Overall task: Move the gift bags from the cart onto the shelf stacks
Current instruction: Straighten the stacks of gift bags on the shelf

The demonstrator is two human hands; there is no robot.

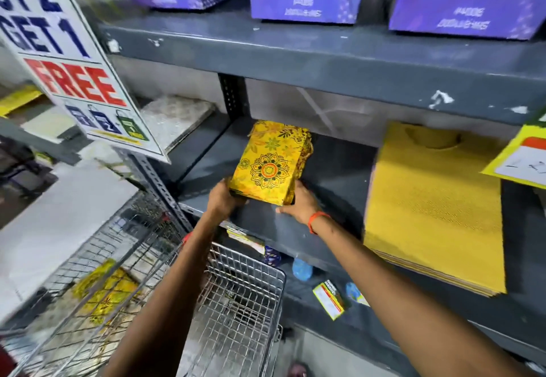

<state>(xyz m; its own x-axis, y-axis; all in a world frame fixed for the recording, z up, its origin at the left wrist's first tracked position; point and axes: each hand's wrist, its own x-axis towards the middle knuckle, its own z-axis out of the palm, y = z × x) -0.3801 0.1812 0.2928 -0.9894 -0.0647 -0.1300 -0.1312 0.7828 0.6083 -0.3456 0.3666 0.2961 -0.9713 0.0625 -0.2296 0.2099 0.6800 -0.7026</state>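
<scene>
From the head camera, both hands grasp a bundle of yellow gift bags [267,164] on the grey shelf [334,170]: left hand [223,199] at its 7 o'clock corner, right hand [298,203] at 5 o'clock. More bags [105,295] lie in the wire cart [242,297], at 7 o'clock from the bundle.

Person: two bare forearms, no sleeves in view. Orange band [316,220] worn just behind the right hand [298,203].

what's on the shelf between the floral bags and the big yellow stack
Nothing: in the head view, only bare grey shelf separates the floral bags from the yellow stack.
</scene>
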